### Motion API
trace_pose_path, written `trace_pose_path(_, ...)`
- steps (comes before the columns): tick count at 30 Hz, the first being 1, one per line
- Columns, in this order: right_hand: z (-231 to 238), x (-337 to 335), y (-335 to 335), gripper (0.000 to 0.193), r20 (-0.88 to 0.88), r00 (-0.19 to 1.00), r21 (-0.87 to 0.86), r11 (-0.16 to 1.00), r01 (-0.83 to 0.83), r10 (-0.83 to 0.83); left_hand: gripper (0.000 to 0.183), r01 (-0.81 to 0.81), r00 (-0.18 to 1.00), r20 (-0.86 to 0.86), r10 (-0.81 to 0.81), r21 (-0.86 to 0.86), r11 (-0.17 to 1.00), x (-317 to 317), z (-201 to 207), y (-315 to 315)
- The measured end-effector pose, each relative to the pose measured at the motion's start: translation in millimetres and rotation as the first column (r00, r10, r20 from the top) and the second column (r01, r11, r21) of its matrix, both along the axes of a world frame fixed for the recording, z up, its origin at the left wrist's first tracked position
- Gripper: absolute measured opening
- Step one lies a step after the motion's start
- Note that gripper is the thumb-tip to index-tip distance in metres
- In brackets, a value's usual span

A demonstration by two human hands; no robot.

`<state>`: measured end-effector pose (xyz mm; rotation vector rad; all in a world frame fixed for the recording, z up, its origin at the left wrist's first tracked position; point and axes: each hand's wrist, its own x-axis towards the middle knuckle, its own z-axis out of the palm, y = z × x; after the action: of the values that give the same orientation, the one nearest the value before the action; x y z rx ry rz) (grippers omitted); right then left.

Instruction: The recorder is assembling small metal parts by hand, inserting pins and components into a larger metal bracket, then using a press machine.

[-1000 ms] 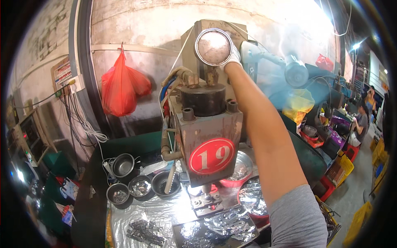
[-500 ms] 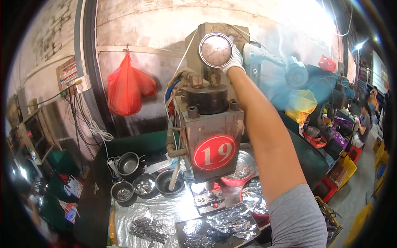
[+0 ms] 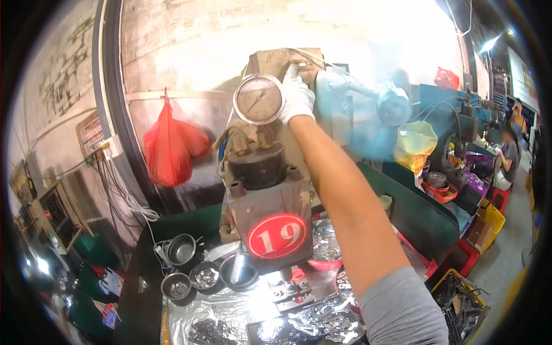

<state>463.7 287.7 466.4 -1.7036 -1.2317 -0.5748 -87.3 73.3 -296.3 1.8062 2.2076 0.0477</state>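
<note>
right hand: fuller in view beside gauge | index finger: now seen raised at tan box | needle: now visible

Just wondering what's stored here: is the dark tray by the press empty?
Not empty: loose, shiny metal pieces lie in the dark tray.

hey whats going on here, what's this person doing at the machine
The person's gloved right hand is raised beside the round gauge on the machine, one finger at the tan box behind it; contact is hard to confirm. The left hand is out of view. Below lie loose metal parts, with dark bowls to the left.
</note>
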Motion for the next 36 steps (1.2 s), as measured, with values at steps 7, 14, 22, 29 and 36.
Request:
trace_pose_path(7, -1, -1, 11, 0.108, -0.029, 0.996, 0.032, 0.996, 0.088, -0.087, 0.061, -0.063, 0.998, 0.002, 0.063, 0.059, 0.996, 1, 26, 26)
trace_pose_path(14, 1, 0, 8, 0.107, -0.038, 0.998, 0.006, 0.999, 0.052, -0.052, 0.062, -0.127, 0.992, 0.029, 0.125, 0.071, 0.989, 7, 36, 24)
trace_pose_path(22, 4, 1, 2, 0.116, -0.094, 0.996, -0.002, 1.000, 0.002, -0.002, 0.063, -0.175, 0.982, 0.083, 0.171, 0.042, 0.984, 21, 28, 9)
trace_pose_path(29, 7, -1, -1, 0.116, -0.113, 0.993, -0.014, 1.000, -0.015, 0.013, 0.064, -0.197, 0.974, 0.119, 0.195, 0.007, 0.980, 27, 22, -5)
trace_pose_path(36, 5, -1, -2, 0.118, -0.098, 0.995, -0.026, 1.000, -0.018, 0.015, 0.064, -0.216, 0.962, 0.160, 0.221, -0.049, 0.975, 37, 9, -31)
